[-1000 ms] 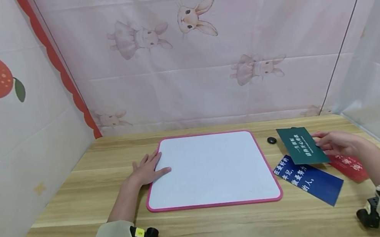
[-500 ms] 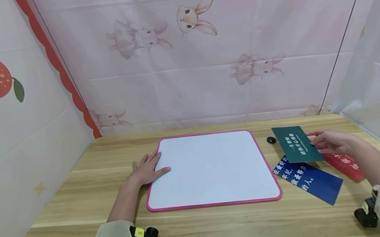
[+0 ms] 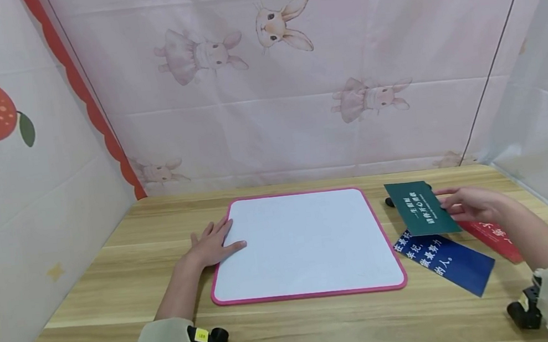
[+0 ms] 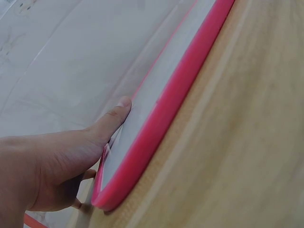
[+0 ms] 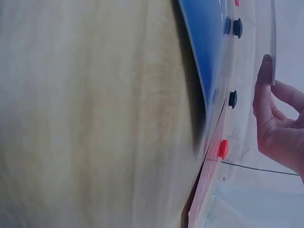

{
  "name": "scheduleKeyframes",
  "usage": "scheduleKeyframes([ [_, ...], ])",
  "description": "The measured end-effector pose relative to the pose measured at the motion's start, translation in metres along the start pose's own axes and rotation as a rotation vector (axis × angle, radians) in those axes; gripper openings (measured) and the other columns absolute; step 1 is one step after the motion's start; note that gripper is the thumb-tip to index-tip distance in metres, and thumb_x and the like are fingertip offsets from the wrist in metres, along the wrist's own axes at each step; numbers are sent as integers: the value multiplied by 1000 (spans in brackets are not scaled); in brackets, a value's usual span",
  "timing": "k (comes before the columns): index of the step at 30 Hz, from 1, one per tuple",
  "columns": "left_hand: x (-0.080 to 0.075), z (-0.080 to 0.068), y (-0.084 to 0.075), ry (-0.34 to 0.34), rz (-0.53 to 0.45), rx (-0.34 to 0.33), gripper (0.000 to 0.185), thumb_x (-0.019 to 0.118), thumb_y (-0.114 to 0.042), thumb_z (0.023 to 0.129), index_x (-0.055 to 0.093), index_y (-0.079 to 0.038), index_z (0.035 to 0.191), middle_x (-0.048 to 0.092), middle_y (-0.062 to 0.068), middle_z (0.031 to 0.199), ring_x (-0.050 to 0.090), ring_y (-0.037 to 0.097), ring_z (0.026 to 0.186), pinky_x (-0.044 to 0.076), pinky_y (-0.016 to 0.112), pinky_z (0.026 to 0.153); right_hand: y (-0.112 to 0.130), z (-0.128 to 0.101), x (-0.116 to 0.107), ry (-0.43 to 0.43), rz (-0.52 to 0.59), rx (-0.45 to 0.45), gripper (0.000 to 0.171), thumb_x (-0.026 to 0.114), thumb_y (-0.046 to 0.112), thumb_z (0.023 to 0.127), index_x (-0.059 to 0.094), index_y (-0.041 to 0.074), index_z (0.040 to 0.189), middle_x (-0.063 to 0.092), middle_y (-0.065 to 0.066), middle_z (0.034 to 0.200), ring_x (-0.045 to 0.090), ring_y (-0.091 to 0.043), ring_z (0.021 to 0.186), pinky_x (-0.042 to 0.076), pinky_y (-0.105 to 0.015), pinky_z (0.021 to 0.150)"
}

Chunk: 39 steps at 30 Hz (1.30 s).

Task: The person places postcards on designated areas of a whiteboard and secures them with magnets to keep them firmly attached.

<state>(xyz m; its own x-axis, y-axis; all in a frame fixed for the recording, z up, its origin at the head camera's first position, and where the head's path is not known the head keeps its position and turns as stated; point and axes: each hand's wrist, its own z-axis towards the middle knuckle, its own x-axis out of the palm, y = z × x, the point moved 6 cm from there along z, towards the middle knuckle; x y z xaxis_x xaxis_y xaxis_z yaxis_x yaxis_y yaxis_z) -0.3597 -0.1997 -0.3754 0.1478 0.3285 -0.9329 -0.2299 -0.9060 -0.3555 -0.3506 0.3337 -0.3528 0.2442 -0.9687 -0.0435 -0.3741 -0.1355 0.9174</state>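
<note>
On the wooden table (image 3: 320,322), at the centre, lies a white board with a pink rim (image 3: 304,243), flat, rounded at the corners, smooth-faced. At 3 o'clock of the board, well clear of its rim, lie a blue card (image 3: 445,261) with white characters and, partly hidden under the forearm, a red card (image 3: 495,237). Near the board's 2 o'clock corner sits a small black round magnet (image 3: 389,202), half covered by the lifted card. Behind and to both sides hang pale printed cloth walls (image 3: 265,83) with rabbits and oranges.

Left hand (image 3: 211,245) rests flat on the board's 9 o'clock edge, fingers straight and spread, thumb (image 4: 113,118) lying on the white face, gripping nothing. Right hand (image 3: 473,206) pinches the right edge of a dark green card (image 3: 420,207), thin, stiff and rectangular, held tilted just above the table over the blue card's far end.
</note>
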Motion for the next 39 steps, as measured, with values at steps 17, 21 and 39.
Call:
scheduleKeyframes([
  [17,0,2,2,6,8,0,86,48,-60,85,21,-8,146,13,15,151,4,41,135,-7,65,97,6,2,18,5,-29,-21,63,45,-1,92,10,-3,144,59,-9,94,63,-21,84,50,-32,78],
  [21,1,3,3,12,8,-8,86,49,-60,85,20,-9,147,13,14,151,3,40,135,-8,65,97,9,3,23,13,-37,-29,63,43,-1,92,8,-4,144,59,-9,93,63,-19,84,51,-31,78],
  [39,1,5,5,1,-1,3,87,49,-62,84,21,-7,146,14,15,151,4,40,135,-8,65,97,17,7,39,38,-77,-29,64,43,2,93,5,-5,144,54,-10,101,60,-21,88,48,-36,84],
])
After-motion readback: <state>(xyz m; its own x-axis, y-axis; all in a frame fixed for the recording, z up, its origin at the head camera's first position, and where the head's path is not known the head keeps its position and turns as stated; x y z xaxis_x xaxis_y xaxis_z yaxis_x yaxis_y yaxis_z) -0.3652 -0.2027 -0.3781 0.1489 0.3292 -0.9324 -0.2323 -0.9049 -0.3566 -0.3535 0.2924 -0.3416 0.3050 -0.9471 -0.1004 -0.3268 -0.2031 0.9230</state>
